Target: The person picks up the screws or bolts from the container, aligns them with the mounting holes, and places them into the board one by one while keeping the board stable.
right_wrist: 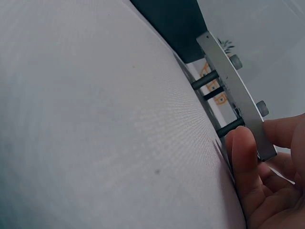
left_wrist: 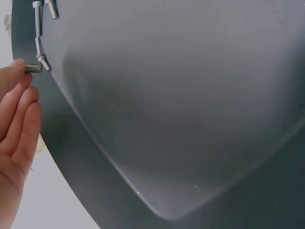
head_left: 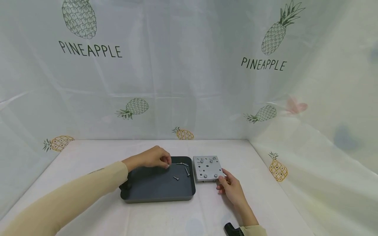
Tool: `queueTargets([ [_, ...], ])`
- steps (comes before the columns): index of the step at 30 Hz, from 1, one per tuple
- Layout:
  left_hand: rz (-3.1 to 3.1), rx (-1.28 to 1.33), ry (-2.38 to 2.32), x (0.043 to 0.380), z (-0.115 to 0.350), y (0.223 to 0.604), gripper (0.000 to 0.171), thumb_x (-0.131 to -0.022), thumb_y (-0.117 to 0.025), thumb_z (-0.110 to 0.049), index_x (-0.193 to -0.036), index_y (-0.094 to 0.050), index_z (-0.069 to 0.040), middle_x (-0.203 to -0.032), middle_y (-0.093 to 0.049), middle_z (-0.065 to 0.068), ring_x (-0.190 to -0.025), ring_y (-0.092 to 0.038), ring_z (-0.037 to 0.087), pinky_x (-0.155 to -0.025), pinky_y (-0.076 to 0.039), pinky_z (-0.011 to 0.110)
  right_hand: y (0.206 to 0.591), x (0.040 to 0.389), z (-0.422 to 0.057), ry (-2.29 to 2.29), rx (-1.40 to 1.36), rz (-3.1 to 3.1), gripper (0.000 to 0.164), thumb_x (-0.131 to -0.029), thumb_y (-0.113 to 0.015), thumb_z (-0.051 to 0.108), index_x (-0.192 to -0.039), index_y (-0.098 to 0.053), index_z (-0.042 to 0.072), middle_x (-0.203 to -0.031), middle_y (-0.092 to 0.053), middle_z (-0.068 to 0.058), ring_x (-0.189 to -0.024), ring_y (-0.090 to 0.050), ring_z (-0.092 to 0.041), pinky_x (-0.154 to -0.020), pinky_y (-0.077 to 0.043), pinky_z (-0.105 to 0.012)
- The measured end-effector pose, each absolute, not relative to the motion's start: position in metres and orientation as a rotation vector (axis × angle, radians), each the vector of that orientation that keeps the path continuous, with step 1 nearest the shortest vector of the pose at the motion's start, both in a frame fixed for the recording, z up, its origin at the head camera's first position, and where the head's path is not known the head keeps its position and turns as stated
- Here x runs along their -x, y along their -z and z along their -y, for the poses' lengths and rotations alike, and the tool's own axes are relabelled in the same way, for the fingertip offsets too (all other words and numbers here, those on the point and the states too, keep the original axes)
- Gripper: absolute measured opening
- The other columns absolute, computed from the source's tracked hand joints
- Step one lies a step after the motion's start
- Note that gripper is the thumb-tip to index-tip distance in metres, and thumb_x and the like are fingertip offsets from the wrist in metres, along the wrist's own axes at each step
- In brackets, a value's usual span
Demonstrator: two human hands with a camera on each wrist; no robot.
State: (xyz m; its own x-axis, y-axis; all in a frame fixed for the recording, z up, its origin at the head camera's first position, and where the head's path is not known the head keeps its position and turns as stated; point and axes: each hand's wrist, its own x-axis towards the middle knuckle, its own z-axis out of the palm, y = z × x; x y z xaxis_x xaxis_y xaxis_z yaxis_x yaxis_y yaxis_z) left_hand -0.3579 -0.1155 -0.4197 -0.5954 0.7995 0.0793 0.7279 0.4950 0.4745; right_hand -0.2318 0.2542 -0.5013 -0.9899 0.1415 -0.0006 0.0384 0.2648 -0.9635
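My left hand [head_left: 155, 158] pinches a short metal bolt [left_wrist: 32, 68] between thumb and fingers, over the far rim of a dark grey tray [head_left: 156, 186]. Loose bolts lie inside that tray near its right end, among them a short bolt [head_left: 176, 178] and a longer bolt [head_left: 187, 171]. Right of the tray is a square silver metal plate [head_left: 211, 170] with several holes and bolts standing in it. Threaded shanks [right_wrist: 205, 80] stick out below the plate like legs. At its near right corner my right hand [head_left: 233, 191] grips the plate, thumb and fingers on opposite faces.
A white cloth [head_left: 195, 213] covers the table. Behind it hangs a pale curtain [head_left: 183, 65] printed with pineapples, which also runs down the right side. A black wrist device [head_left: 233, 229] sits at the right sleeve.
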Motion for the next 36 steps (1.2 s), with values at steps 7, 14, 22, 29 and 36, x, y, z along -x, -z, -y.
queueTargets([
  [7,-2.619,-1.276,-0.782,0.366,0.102,0.419,0.009,-0.096,-0.08,-0.016,-0.104,-0.08,-0.013,-0.088,-0.076,-0.014,-0.082,-0.069,0.0,-0.08,-0.057,0.026,0.501,0.232,-0.255,-1.85,0.193,2.433,0.053,-0.109,-0.062,0.016,-0.159,-0.046,0.006,-0.105,-0.064,-0.016,-0.08,-0.068,-0.019,-0.066,-0.06,-0.026],
  [14,-2.626,-1.206,-0.89,0.371,0.073,0.41,0.007,-0.097,-0.08,-0.02,-0.103,-0.079,-0.017,-0.09,-0.075,-0.014,-0.084,-0.069,0.001,-0.082,-0.057,0.028,0.5,0.231,-0.255,-1.843,0.198,2.433,0.053,-0.109,-0.061,0.016,-0.159,-0.046,0.005,-0.105,-0.065,-0.017,-0.079,-0.068,-0.02,-0.065,-0.059,-0.026],
  [22,-2.647,-1.185,-0.973,0.377,0.043,0.409,0.006,-0.097,-0.08,-0.021,-0.104,-0.079,-0.02,-0.09,-0.076,-0.016,-0.086,-0.071,-0.001,-0.086,-0.058,0.028,0.503,0.233,-0.254,-1.852,0.214,2.431,0.054,-0.108,-0.062,0.016,-0.159,-0.046,0.008,-0.107,-0.065,-0.015,-0.081,-0.069,-0.021,-0.066,-0.06,-0.026],
  [29,-2.662,-1.143,-1.076,0.38,0.024,0.413,0.006,-0.098,-0.08,-0.019,-0.104,-0.079,-0.02,-0.092,-0.077,-0.013,-0.087,-0.071,0.002,-0.084,-0.059,0.028,0.501,0.233,-0.254,-1.848,0.218,2.437,0.055,-0.108,-0.063,0.017,-0.159,-0.046,0.007,-0.107,-0.065,-0.015,-0.08,-0.069,-0.02,-0.066,-0.06,-0.026],
  [36,-2.649,-1.124,-1.14,0.385,0.007,0.418,0.008,-0.098,-0.079,-0.018,-0.106,-0.079,-0.019,-0.095,-0.078,-0.011,-0.088,-0.071,0.002,-0.081,-0.058,0.025,0.501,0.232,-0.254,-1.848,0.21,2.435,0.055,-0.109,-0.063,0.017,-0.159,-0.046,0.006,-0.108,-0.065,-0.016,-0.08,-0.069,-0.02,-0.066,-0.06,-0.026],
])
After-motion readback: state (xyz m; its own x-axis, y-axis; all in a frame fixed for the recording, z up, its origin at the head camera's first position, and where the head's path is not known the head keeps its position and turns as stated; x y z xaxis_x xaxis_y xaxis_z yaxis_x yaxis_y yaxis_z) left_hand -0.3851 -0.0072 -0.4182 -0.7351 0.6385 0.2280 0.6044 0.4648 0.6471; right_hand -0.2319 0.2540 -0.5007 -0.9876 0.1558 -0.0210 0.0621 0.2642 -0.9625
